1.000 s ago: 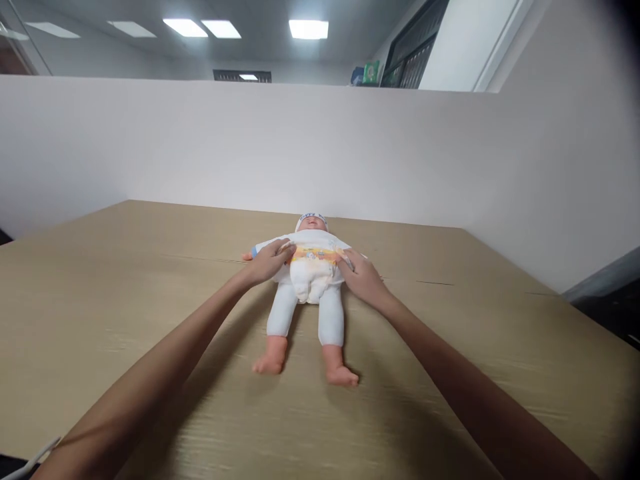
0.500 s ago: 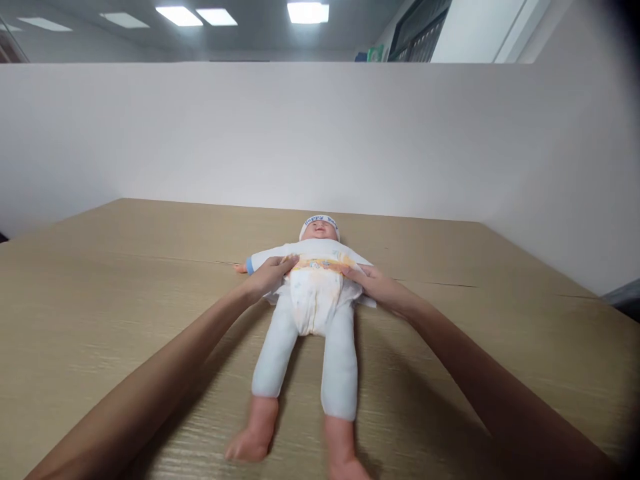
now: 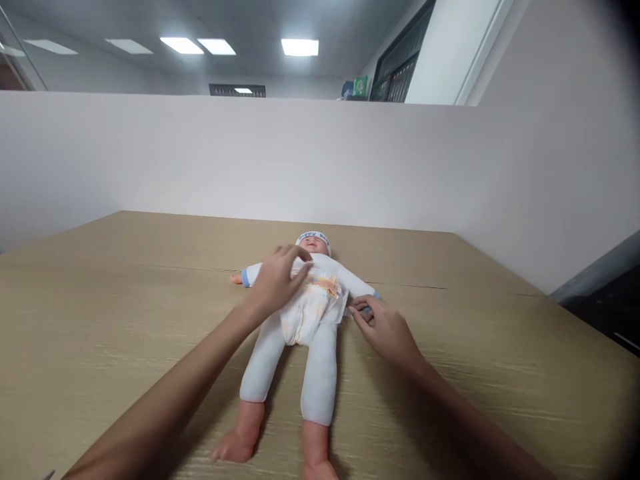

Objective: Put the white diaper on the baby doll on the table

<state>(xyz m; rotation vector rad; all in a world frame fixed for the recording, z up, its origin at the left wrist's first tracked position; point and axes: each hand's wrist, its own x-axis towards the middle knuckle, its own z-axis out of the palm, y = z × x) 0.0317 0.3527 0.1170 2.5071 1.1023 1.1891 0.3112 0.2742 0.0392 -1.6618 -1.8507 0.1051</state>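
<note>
The only writing that can be read is on the white cap [image 3: 314, 237] of the doll [image 3: 305, 313], where blue capital letters run along the band. They seem to spell "HAPPY", and a second word after it starts with "B", but the rest is too small to make out. A green packet [image 3: 359, 86] far behind the partition has a print that cannot be read.

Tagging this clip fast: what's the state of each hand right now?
Left hand: open, laid flat on the chest of the doll.
Right hand: at the side edge of the diaper; grip cannot be told.
</note>
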